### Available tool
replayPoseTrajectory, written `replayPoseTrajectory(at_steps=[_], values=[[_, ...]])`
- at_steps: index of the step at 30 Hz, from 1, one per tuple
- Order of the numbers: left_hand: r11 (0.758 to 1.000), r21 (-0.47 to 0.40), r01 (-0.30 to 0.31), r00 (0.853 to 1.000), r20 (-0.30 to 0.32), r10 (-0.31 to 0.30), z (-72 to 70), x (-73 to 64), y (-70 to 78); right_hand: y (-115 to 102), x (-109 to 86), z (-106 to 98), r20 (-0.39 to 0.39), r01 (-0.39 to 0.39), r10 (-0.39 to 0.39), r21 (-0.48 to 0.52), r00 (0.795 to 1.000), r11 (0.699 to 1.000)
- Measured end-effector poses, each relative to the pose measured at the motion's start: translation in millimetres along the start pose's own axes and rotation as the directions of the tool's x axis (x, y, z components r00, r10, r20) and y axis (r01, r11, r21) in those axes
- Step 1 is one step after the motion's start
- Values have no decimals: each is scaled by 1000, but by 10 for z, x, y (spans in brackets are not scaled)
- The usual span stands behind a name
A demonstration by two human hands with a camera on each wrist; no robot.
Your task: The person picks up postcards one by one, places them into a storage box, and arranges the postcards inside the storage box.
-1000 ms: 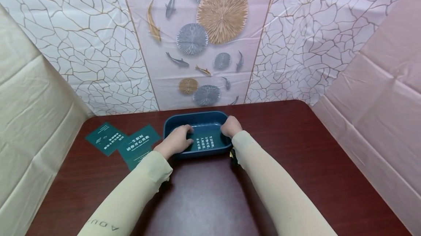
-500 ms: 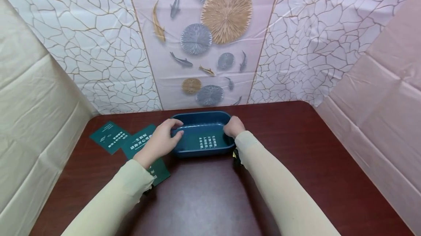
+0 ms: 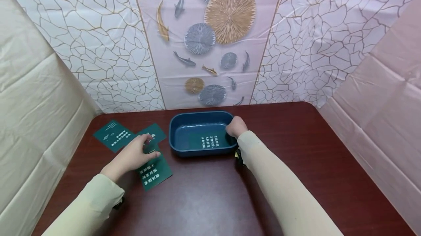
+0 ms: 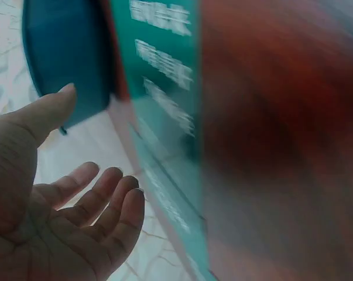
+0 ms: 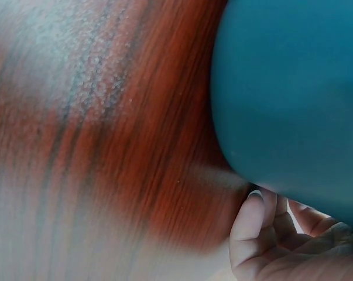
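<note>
A dark blue rectangular tray (image 3: 184, 120) with rounded corners sits near the table's back edge. Inside it lies a green card (image 3: 210, 141) with white writing. My right hand (image 3: 236, 127) grips the tray's right end; in the right wrist view its fingers (image 5: 249, 216) curl under the rim by the tray's outer wall (image 5: 287, 111). Left of the tray, my left hand (image 3: 131, 155) hovers over overlapping green cards, thumb and fingers apart, holding nothing. The front card (image 3: 154, 175) shows beneath it, another card (image 3: 158, 132) lies behind, and a third card (image 3: 112, 135) is farthest left.
The dark red wooden table (image 3: 210, 192) has a rounded back right corner. A patterned cloth (image 3: 210, 38) hangs close behind it, and pale cloth walls (image 3: 385, 93) stand on both sides.
My left hand has left the tray and moved left and toward me, over the cards, uncovering the tray's left end. My right hand still grips the tray's right end.
</note>
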State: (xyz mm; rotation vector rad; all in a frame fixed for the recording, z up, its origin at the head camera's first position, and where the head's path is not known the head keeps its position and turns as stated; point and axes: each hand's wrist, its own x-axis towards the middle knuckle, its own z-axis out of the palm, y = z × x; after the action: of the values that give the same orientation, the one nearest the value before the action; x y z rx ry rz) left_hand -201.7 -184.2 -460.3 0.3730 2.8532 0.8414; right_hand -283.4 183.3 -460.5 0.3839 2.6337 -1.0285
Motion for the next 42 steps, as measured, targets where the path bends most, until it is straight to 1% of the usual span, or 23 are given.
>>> replayPoseTrajectory(at_steps=[4,7,12,15,19,25,29,33,37,42], values=[[999,30,11,1000,-2,-11,15,-65,-117,0,12,-1,-3,2,-2,-3,1000,1000],[998,53,16,1000,-9,-16,26,-92,-167,10,23,2,-4,6,-6,-5,1000,1000],[997,64,32,999,-27,-30,22,-113,-232,17,31,15,1,5,-5,-8,1000,1000],[996,70,52,998,-38,-49,5,-107,-277,17,35,14,-1,3,-3,-6,1000,1000],[995,79,61,997,-48,-58,-22,-94,-341,9,41,11,-1,-3,3,-3,1000,1000],[994,92,53,996,-75,-46,-63,-58,-435,-3,25,8,2,-9,9,1,1000,1000],[993,99,60,995,-82,-52,-93,-17,-479,-6,16,6,0,-9,9,2,1000,1000],[992,110,62,996,-78,-53,-120,66,-508,-4,10,-3,-1,-8,8,1,1000,1000],[991,108,75,996,-45,-70,-163,169,-521,-10,5,-6,1,-8,8,1,1000,1000],[990,112,88,996,23,-91,-237,280,-525,-1,32,15,7,-10,10,1,1000,1000]])
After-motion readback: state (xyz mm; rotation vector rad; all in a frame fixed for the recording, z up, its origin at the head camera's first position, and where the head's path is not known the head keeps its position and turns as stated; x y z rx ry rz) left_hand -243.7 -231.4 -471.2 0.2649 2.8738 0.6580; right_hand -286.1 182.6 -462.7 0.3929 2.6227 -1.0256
